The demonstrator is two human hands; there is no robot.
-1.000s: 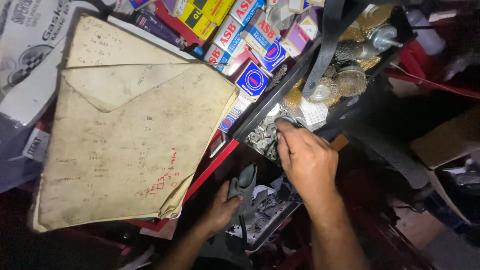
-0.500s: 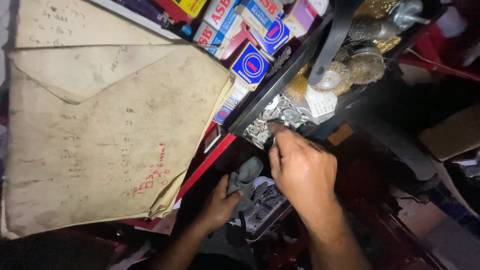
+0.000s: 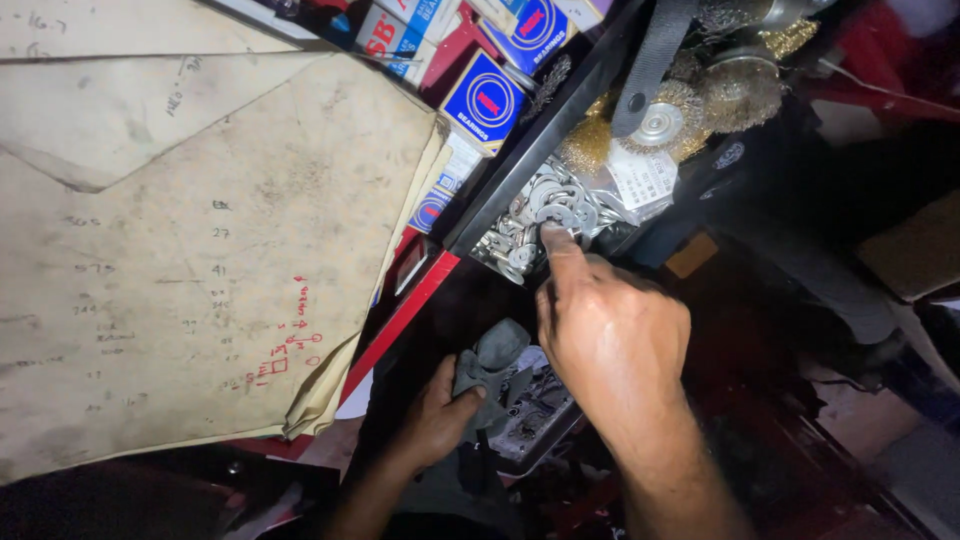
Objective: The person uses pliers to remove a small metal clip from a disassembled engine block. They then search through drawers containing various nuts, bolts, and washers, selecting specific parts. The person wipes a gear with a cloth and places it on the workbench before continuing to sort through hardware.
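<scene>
1. Far left, a stack of big stained envelopes covers most of the view, their left edge cut off by the frame. Blue and white small boxes show above them, partly buried.
2. The left hand sits low, fingers closed around a grey rag. Under the rag lies a small tray of metal parts; what the parts are is too dark to tell.
3. The right hand reaches up, forefinger stretched into a heap of washers in a black tray at the shelf's front edge. The fingertip touches the washers; the other fingers curl under the palm, so whether anything is pinched there I cannot tell.
4. As I judge it, the step in hand is sorting through the washers for one piece. The next move would call for a fine pinch with thumb and forefinger, since the washers lie flat, overlapped and loose.
5. Right of the washers, brass wire wheels and a dark strap hang partly over the tray. The right side is near black, and the wrists leave the bottom edge.
</scene>
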